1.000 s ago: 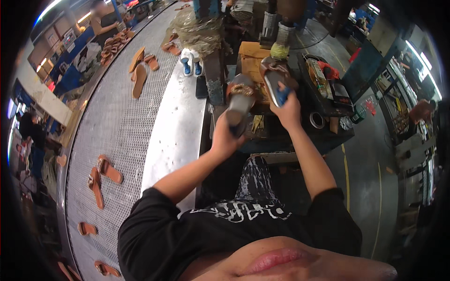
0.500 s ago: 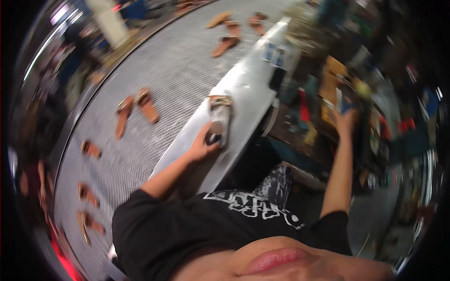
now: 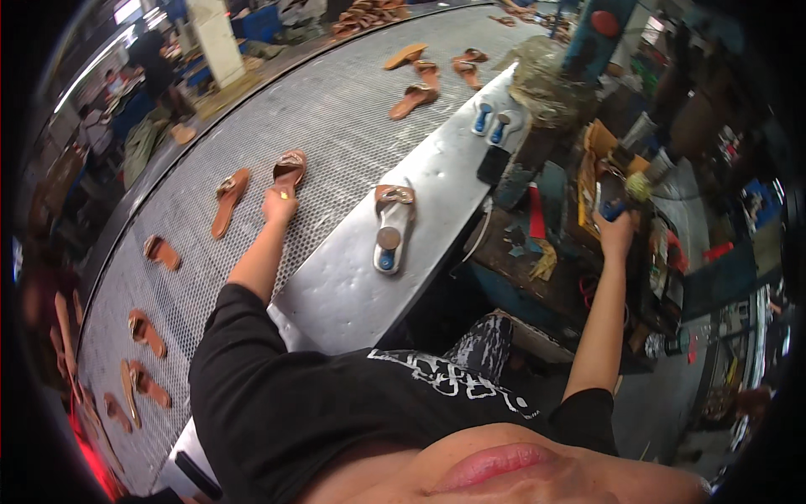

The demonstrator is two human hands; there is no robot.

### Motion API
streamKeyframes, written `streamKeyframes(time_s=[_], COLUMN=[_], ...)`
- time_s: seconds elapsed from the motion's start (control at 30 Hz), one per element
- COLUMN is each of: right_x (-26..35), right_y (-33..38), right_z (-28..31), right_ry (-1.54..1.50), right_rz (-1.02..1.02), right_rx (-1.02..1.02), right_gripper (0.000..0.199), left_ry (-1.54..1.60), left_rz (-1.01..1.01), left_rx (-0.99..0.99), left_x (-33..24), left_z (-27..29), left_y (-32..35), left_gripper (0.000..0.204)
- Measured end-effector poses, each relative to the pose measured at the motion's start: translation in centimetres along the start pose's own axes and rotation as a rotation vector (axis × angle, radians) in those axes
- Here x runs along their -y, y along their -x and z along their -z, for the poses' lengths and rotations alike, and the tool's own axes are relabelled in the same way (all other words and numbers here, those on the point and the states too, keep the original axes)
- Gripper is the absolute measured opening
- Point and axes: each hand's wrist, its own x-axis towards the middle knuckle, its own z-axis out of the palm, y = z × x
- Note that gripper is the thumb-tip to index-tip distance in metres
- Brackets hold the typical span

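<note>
Nearest the body runs a long silver metal worktop. On it lies a brown sandal with a shiny ornamented strap, fitted around a white shoe form with a blue heel end.

Beyond, to the right, red and pale items crowd together next to the right forearm; the edges of whatever contains them are too dark to tell.

The left hand has a narrow grip, fingers folded around the heel of a brown open-toed sandal with a metallic strap over the grey mesh surface; a matching brown sandal lies just beside it. The right hand has its grip closed around a blue-ended shoe form, its front part hard to make out.

Farther off, two white shoe forms with blue tops stand side by side near a black rectangular pad. Farthest, brown sandals are heaped past the mesh.
</note>
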Motion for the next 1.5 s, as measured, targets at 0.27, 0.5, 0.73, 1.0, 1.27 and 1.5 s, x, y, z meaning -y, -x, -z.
streamKeyframes(time_s=[0.27,0.5,0.73,1.0,1.27,1.5], right_x=[1.3,16.3,19.5,15.9,9.1,2.0], right_y=[4.1,24.3,27.9,26.5,12.6,4.4], right_z=[-2.4,-2.6,1.8,0.7,0.0,-5.8], right_ry=[0.102,-0.984,-1.063,-1.086,-0.612,-0.186], right_rz=[-0.115,0.105,0.419,0.206,0.266,0.096], right_rx=[-0.112,-0.032,0.489,0.195,-0.094,0.008], right_gripper=[0.072,0.062,0.047,0.049,0.058,0.086], left_ry=[1.491,1.271,1.422,1.129,0.971,0.986], left_rz=[-0.27,0.197,-0.052,-0.444,-0.801,-0.87], left_rx=[0.621,1.721,1.033,1.29,1.357,1.158], left_x=[-9.2,-15.2,-21.1,-21.1,-22.4,-16.8], left_z=[8.0,9.5,2.5,-0.4,0.2,4.8], left_y=[12.8,30.9,19.7,35.8,32.1,28.2], left_gripper=[0.05,0.065,0.039,0.043,0.055,0.029])
